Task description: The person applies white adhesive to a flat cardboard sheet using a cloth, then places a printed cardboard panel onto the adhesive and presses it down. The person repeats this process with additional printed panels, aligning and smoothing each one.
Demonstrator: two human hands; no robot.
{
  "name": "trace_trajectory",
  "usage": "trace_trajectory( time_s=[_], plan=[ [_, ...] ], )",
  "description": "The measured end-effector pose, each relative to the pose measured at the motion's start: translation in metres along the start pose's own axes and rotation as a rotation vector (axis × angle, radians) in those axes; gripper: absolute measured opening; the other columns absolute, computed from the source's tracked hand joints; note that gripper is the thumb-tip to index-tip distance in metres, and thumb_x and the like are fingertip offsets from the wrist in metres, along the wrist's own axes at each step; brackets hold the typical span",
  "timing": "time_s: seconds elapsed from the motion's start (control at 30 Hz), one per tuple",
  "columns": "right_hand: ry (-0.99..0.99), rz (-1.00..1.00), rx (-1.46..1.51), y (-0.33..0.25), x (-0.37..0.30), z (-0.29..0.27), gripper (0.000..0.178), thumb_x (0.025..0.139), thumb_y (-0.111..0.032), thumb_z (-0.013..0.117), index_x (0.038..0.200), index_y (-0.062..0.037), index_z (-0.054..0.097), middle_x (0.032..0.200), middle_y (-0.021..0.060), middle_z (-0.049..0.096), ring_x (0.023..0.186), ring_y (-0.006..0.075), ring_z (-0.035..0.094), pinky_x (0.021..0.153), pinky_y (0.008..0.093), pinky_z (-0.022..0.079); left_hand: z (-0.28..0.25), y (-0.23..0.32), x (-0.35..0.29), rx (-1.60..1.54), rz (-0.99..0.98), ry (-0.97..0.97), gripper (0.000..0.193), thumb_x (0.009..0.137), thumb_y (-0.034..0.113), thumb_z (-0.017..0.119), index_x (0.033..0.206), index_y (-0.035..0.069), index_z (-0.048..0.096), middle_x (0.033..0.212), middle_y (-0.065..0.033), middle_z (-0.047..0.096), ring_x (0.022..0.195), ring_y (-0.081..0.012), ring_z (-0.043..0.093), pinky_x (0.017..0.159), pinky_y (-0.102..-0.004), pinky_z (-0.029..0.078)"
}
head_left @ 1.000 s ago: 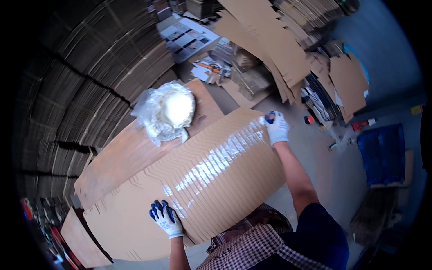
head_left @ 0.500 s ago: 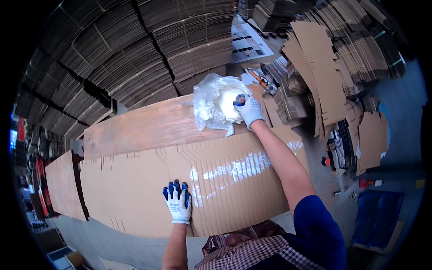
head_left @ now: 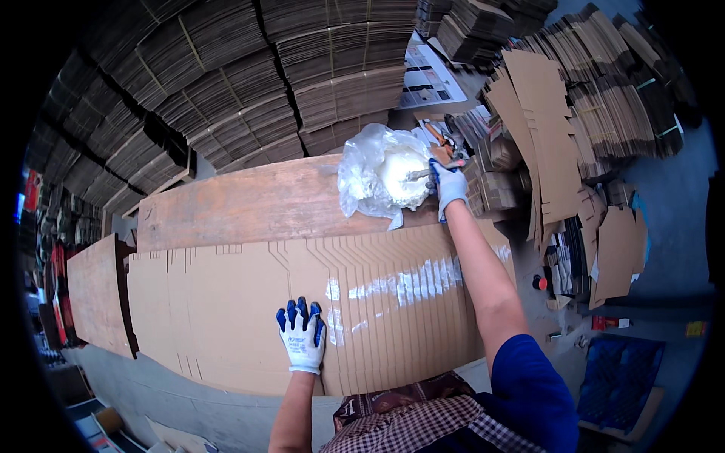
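Observation:
A fanned stack of flat brown cardboard sheets (head_left: 226, 302) lies on a long wooden table (head_left: 249, 204), with streaks of white paste near its right end. My left hand (head_left: 302, 336), in a white and blue glove, presses flat on the sheets with fingers spread. My right hand (head_left: 449, 185), gloved the same way, reaches to the table's far right edge and grips a brush (head_left: 423, 174) whose tip sits in a clear plastic bag of white paste (head_left: 385, 177).
Tall bundles of folded cardboard (head_left: 226, 83) are stacked behind the table. Loose cardboard pieces and more stacks (head_left: 559, 121) crowd the right side. A blue crate (head_left: 619, 377) stands on the grey floor at lower right, near a small red item (head_left: 539, 282).
My right hand moved from the right end of the cardboard up to the paste bag and now holds the brush there. My left hand stayed flat on the sheets. My view shifted left.

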State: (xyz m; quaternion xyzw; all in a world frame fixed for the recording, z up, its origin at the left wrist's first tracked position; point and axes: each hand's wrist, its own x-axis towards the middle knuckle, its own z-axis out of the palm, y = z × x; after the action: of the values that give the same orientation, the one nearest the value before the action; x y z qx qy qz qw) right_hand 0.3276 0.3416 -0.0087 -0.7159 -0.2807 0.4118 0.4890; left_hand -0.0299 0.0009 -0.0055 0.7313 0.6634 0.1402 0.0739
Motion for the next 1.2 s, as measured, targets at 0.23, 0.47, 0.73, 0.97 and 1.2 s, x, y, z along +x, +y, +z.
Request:
trace_trajectory(
  time_s=[0.23,0.47,0.73,0.97,1.2],
  plan=[
    [-0.332,0.544,0.852,0.065,0.038,-0.038,0.027,0.091,-0.046,0.067,0.089,-0.0188,0.066,0.071,-0.0019,0.068,0.054,0.0152,0.062,0.046,0.0283,0.051,0.002,0.005,0.002,-0.014,-0.004,-0.012,0.047,0.088,0.02,0.064,0.134,0.012,0.06,0.15,-0.0172,0.045,0.141,-0.0424,0.036,0.117,-0.0597,0.02],
    [-0.305,0.441,1.121,0.001,-0.05,0.011,0.042,0.095,-0.046,0.06,0.12,-0.0117,0.063,0.096,0.0,0.072,0.065,0.0126,0.065,0.054,0.0272,0.055,-0.007,0.0,-0.005,0.015,-0.031,-0.025,0.047,0.089,0.019,0.064,0.135,0.012,0.059,0.151,-0.0174,0.044,0.14,-0.0422,0.037,0.117,-0.0592,0.02],
    [-0.802,0.519,1.028,0.036,-0.144,-0.063,0.03,0.099,-0.043,0.058,0.088,-0.0156,0.066,0.061,-0.0067,0.058,0.045,0.0054,0.049,0.042,0.0217,0.041,-0.002,-0.004,-0.002,-0.005,0.015,0.044,0.042,0.089,0.024,0.065,0.129,0.012,0.062,0.144,-0.0163,0.051,0.135,-0.0408,0.043,0.115,-0.0584,0.025],
    [-0.6,0.293,0.37,0.08,-0.312,-0.09,0.023,0.093,-0.014,0.068,0.112,-0.0022,0.065,0.095,0.0052,0.072,0.078,0.0144,0.069,0.067,0.0293,0.056,-0.004,-0.003,-0.001,-0.033,0.011,0.052,0.044,0.088,0.021,0.066,0.131,0.013,0.062,0.144,-0.0145,0.051,0.135,-0.0387,0.043,0.115,-0.0565,0.024],
    [-0.567,-0.185,-0.147,0.101,-0.408,-0.08,0.03,0.083,-0.007,0.077,0.11,-0.0014,0.066,0.102,0.008,0.072,0.091,0.017,0.069,0.083,0.0285,0.054,-0.004,-0.005,-0.003,-0.071,0.02,0.058,0.046,0.088,0.021,0.067,0.133,0.014,0.061,0.144,-0.0139,0.051,0.136,-0.0378,0.043,0.117,-0.0547,0.024]
  ],
)
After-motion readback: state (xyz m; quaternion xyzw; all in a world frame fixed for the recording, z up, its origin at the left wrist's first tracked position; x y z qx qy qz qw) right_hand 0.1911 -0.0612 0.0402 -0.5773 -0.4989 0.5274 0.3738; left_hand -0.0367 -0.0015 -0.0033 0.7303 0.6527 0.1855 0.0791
